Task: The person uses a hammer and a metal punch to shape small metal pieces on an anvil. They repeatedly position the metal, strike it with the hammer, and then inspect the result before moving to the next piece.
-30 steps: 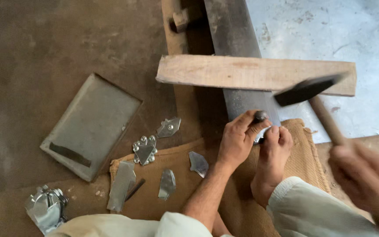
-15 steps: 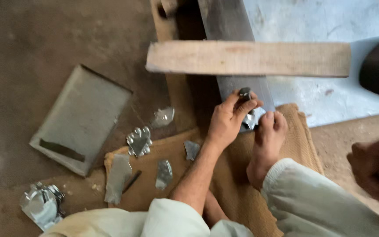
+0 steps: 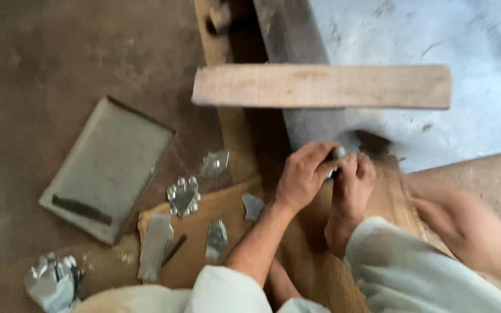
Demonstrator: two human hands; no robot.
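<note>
My left hand [image 3: 304,175] is closed around a short dark metal punch [image 3: 338,153], holding it upright on the edge of a pale metal sheet [image 3: 436,35]. My bare foot [image 3: 350,197] rests right beside that hand, toes against the punch. My right hand [image 3: 433,204] is a blur at the right, gripping a hammer whose dark head [image 3: 375,142] is smeared just right of the punch top. Whether the head touches the punch is too blurred to tell.
A wooden plank [image 3: 320,86] lies across a dark metal beam [image 3: 288,35] above the hands. Several cut shiny metal shapes [image 3: 184,195] lie on and beside a brown burlap sack [image 3: 227,208]. A grey metal tray [image 3: 108,168] and crumpled metal scrap [image 3: 50,282] lie at the left.
The hammer, raised at the right a second ago, has swung down to the punch. My left hand and foot have kept their place on the sheet.
</note>
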